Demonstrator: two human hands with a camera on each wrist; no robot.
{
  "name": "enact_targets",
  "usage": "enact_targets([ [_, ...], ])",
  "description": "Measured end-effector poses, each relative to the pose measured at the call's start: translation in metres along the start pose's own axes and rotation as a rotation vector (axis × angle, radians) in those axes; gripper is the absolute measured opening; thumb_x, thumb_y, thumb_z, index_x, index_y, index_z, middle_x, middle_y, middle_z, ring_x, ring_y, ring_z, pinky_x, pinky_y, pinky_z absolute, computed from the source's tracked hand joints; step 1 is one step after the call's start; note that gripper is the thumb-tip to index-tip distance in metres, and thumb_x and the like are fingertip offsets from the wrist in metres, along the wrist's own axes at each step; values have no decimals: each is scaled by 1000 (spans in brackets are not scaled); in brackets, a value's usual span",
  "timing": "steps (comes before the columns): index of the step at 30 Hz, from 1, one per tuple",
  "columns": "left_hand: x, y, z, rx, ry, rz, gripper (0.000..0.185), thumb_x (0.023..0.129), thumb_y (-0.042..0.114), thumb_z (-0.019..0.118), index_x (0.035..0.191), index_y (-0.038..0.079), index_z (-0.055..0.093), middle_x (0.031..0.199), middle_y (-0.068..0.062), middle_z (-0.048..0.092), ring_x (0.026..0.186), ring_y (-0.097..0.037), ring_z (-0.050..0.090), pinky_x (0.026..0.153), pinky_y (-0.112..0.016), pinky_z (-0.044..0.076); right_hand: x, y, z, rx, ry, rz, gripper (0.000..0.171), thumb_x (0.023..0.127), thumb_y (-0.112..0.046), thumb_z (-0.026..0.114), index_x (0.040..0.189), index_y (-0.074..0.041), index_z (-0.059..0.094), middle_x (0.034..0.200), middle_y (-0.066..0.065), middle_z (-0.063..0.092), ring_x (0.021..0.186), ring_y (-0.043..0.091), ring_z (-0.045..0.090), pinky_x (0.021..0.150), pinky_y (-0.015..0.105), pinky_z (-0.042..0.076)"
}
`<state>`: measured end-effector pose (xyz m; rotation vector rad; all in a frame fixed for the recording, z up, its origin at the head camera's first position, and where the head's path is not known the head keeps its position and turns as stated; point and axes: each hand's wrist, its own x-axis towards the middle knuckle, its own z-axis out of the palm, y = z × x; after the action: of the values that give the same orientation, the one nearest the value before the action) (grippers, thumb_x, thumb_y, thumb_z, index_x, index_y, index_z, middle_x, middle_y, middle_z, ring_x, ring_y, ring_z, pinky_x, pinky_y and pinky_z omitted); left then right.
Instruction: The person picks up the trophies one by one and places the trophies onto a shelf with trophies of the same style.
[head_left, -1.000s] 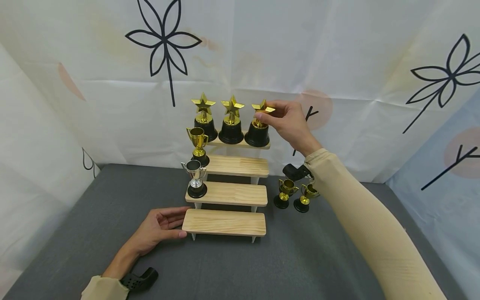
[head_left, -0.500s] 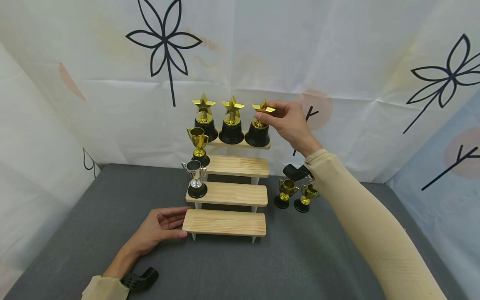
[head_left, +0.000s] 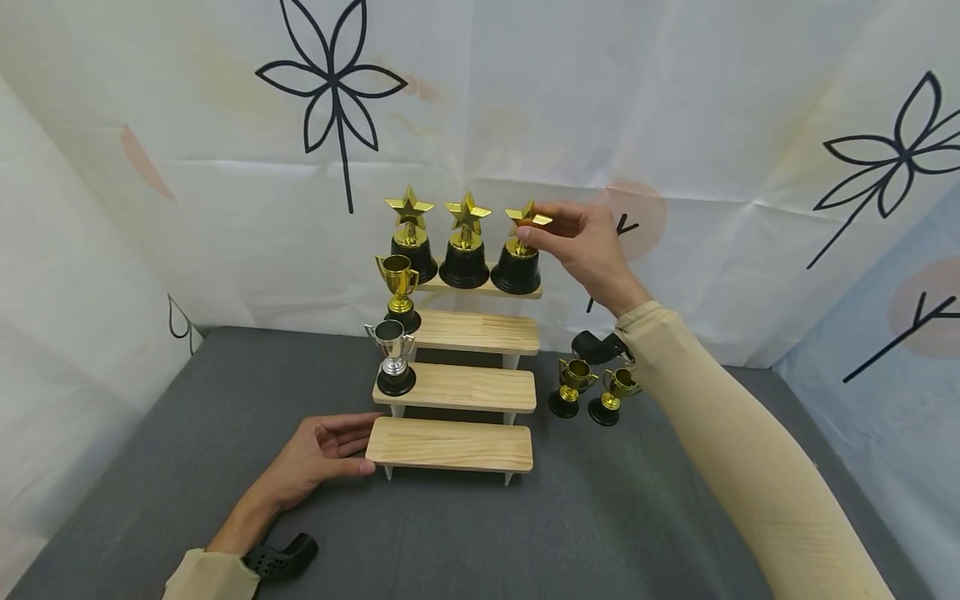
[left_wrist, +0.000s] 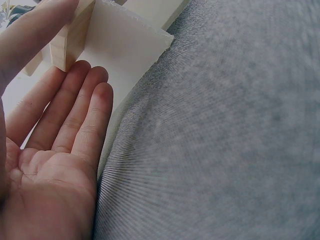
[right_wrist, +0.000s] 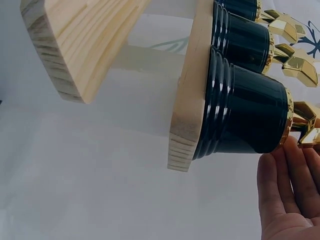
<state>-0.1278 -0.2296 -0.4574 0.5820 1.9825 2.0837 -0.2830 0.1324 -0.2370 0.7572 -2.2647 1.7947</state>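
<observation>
Head view: right hand [head_left: 583, 247] pinches the gold star-topped trophy with black base [head_left: 519, 250]; likely light, rigid plastic, tippy, best held by its stem; left hand [head_left: 315, 458], fingers straight, steadies the wooden tiered stand [head_left: 450, 446]

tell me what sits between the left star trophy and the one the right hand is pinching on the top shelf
A third star trophy stands between the left star trophy and the one pinched by the right hand, seen in the head view.
</observation>
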Motion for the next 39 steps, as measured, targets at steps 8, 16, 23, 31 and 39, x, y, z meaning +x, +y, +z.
enact_targets([
  [8,0,0,0,-5,-3,2,68,82,-11,77,140,-22,42,141,-32,52,121,-16,63,102,-33,54,-5,2,-5,10,7,-1,34,90,-5,78,122,4,70,104,7,75,95,16,72,92,31,60],
  [16,0,0,0,-6,2,-4,68,82,-11,78,140,-21,43,141,-34,51,121,-16,63,102,-34,54,-16,4,-11,12,22,18,36,89,-7,78,123,1,70,112,9,74,104,17,69,96,33,58],
  [23,0,1,0,-5,4,-5,68,82,-11,77,140,-22,44,141,-35,51,121,-17,63,102,-34,54,-27,6,-19,42,38,39,39,90,-5,77,126,7,66,112,9,73,105,15,68,98,30,57],
  [31,1,1,0,-5,4,-12,68,82,-11,78,140,-22,43,140,-35,51,121,-17,63,102,-33,54,-42,11,-27,76,23,38,43,91,-2,74,129,14,60,112,8,74,104,15,69,97,27,57],
  [39,1,0,1,-1,4,-5,68,81,-11,78,139,-22,43,140,-35,51,121,-17,63,102,-34,54,-58,19,-31,106,28,40,42,90,1,74,127,16,61,107,4,75,101,15,71,95,26,58],
])
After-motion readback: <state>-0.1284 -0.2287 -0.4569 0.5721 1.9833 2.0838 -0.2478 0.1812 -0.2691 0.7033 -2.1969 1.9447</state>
